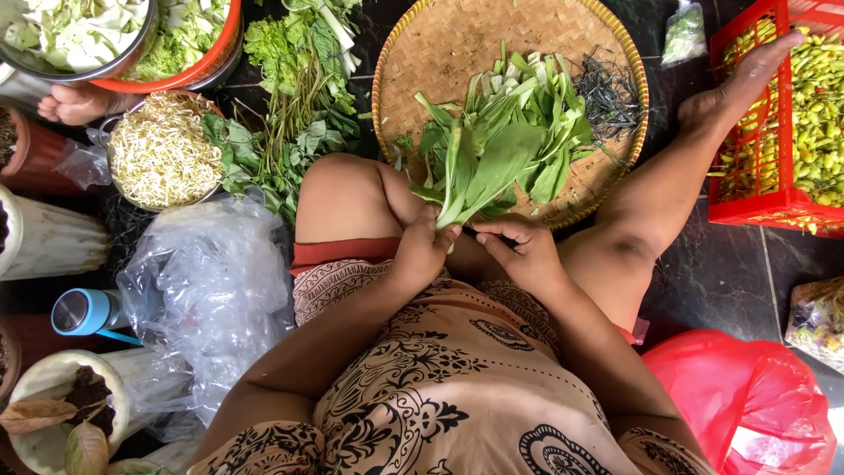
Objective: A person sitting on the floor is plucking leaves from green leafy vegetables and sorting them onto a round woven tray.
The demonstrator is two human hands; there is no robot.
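Bok choy point(492, 167), a leafy green head with pale stalks, was held by its base above the person's lap, its leaves fanning up and away over the near edge of a round woven bamboo tray point(440, 44). The left hand point(422, 251) was closed around the stalk end, fingers curled and thumb pressed against the base, so the stems ran out from between the fingertips. The right hand point(526, 251) sat just beside it, touching the same base, its fingers pinched shut on a thin dark blade-like tool point(482, 235) too small to make out clearly. More cut green leaves point(545, 105) lay piled on the tray, with a tangle of dark thin stems point(607, 92) at its far right. To the left stood a metal bowl of bean sprouts point(163, 149) and a loose heap of leafy greens point(294, 97). A red plastic crate point(747, 207) of small yellow-green chillies point(822, 114) sat on the right, near a red plastic bag point(747, 405). Clear crumpled plastic point(211, 299) lay at the near left
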